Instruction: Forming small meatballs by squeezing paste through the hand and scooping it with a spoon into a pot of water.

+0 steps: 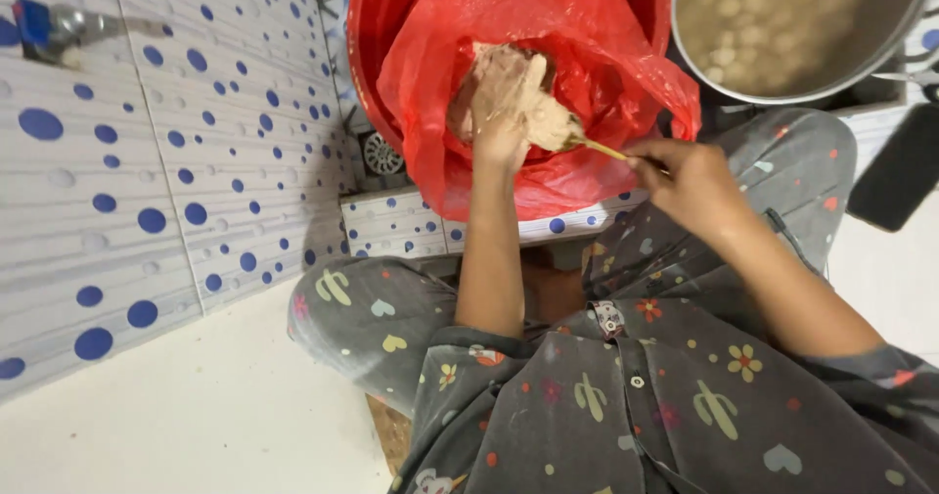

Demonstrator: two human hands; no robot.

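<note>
Head view, left to right: blue-dotted tiles (147, 181), then my left hand (504, 103) inside the red bag (606, 54) lining the red basin (367, 44), its grip closed around a lump of pale paste (543, 117). My right hand (690, 176) pinches a spoon (597, 148) against that lump. Balls already float in the pot (782, 24); paste remains in the bag.

A crumpled red plastic bag (597, 54) seemingly lines the basin.
</note>
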